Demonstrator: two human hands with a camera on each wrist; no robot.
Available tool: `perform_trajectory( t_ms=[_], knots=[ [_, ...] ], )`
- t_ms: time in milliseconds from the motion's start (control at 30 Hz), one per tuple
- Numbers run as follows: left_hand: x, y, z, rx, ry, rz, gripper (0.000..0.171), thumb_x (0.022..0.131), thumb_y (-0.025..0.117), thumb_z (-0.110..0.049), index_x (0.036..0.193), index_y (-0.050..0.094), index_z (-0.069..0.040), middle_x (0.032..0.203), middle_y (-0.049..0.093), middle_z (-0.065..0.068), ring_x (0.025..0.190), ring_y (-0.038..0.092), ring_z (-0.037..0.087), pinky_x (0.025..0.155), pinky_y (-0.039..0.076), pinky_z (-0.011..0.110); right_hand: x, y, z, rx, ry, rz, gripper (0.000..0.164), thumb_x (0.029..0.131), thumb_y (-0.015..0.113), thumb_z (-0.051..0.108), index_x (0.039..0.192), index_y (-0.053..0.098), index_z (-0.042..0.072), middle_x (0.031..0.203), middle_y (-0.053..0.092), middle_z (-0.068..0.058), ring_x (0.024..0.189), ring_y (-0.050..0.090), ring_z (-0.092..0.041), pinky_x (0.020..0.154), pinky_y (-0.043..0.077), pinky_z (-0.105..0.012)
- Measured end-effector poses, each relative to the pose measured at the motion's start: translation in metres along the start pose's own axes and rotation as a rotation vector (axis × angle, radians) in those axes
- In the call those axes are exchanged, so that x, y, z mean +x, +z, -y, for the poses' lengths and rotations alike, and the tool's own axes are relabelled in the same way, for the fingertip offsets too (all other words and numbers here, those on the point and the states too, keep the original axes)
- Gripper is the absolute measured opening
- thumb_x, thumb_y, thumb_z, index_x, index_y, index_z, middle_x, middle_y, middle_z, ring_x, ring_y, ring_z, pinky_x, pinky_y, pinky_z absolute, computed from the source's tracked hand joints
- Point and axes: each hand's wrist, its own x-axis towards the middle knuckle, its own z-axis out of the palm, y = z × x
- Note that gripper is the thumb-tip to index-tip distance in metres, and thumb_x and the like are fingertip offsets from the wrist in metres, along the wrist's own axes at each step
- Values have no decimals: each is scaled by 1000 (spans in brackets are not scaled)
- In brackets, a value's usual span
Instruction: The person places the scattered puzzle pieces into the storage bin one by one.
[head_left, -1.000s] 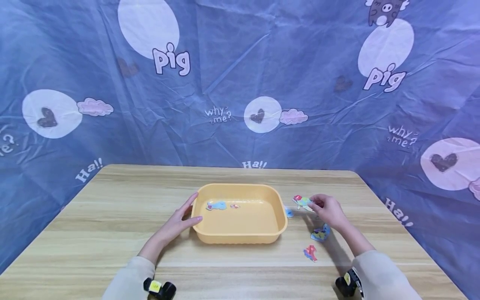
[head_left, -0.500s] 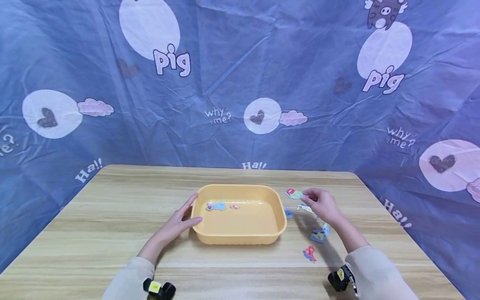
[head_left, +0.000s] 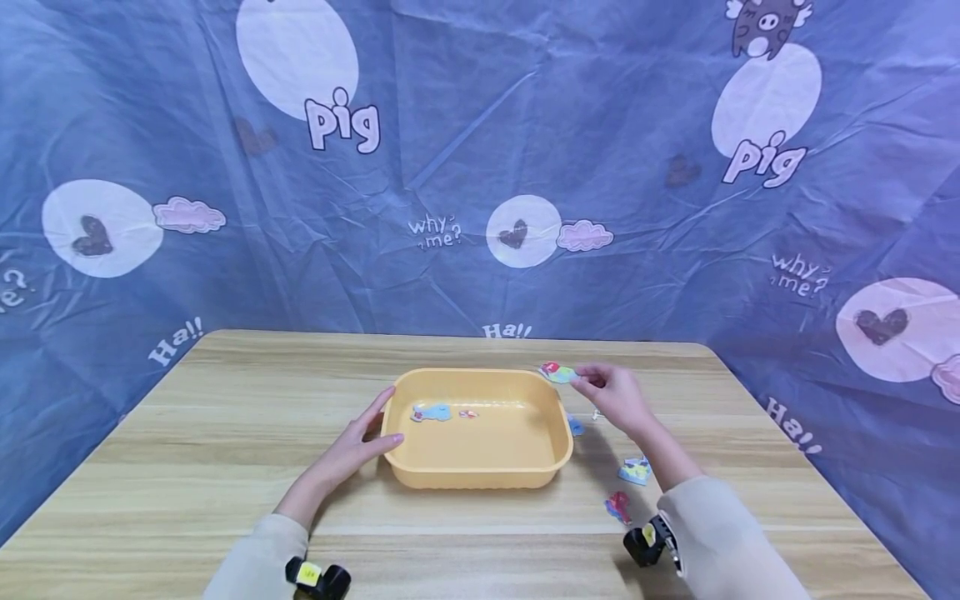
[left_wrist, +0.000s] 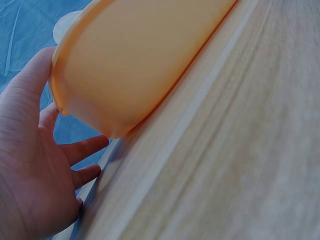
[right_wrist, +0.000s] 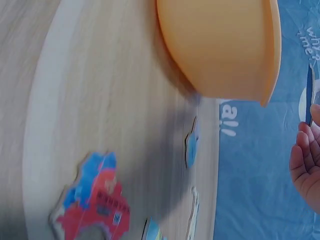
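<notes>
My right hand [head_left: 615,397] pinches a flat printed cut-out piece [head_left: 559,373], red and yellow-green, in the air over the tray's back right corner. Edge-on, that piece appears as a thin dark strip [right_wrist: 309,95] in the right wrist view, at the fingertips. My left hand [head_left: 356,448] holds the left end of a yellow-orange plastic tray [head_left: 480,478], thumb over the rim and the other fingers spread along the outer wall [left_wrist: 130,65]. Inside the tray lie a light blue cut-out [head_left: 432,412] and a small red-and-white one [head_left: 468,414].
Right of the tray, more cut-outs lie on the wooden table [head_left: 225,467]: a blue one [head_left: 575,425] by its wall, a blue-and-yellow one [head_left: 635,471] and a red-and-blue one [right_wrist: 97,200]. A blue printed cloth [head_left: 420,167] hangs behind the table.
My right hand has lifted the red and yellow-green cut-out off the table and carried it leftward to the tray's back right corner. The left hand and tray have stayed in place.
</notes>
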Motion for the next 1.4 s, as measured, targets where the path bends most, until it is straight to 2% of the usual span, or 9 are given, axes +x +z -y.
perform_trajectory(
  t_ms=[467, 1100, 1333, 1400],
  knots=[
    [2, -1, 4, 1, -1, 7, 71, 82, 57, -15, 139, 14, -11, 125, 37, 27, 114, 35, 35, 94, 22, 45, 10, 23, 17, 92, 13, -22, 20, 76, 64, 7, 88, 63, -8, 76, 62, -12, 67, 55, -17, 59, 46, -23],
    [1, -2, 3, -10, 0, 8, 71, 82, 57, -15, 139, 15, -10, 127, 33, 28, 118, 29, 37, 97, 15, 49, 13, 56, 33, 201, 64, -19, 15, 72, 66, 6, 82, 64, -5, 71, 61, -8, 63, 54, -14, 57, 45, -23],
    [13, -5, 32, -16, 19, 6, 71, 81, 59, -21, 139, 17, -20, 126, 38, 22, 115, 34, 30, 95, 19, 46, 12, 67, 38, 199, 86, -31, 13, 71, 67, 6, 80, 64, -4, 69, 60, -6, 62, 53, -14, 56, 45, -23],
    [13, -5, 33, -14, 23, 7, 72, 81, 59, -21, 139, 16, -20, 125, 39, 22, 115, 35, 30, 95, 21, 45, 11, 70, 40, 204, 96, -34, 13, 72, 66, 6, 80, 64, -4, 68, 60, -5, 62, 52, -13, 55, 44, -22]
  ],
)
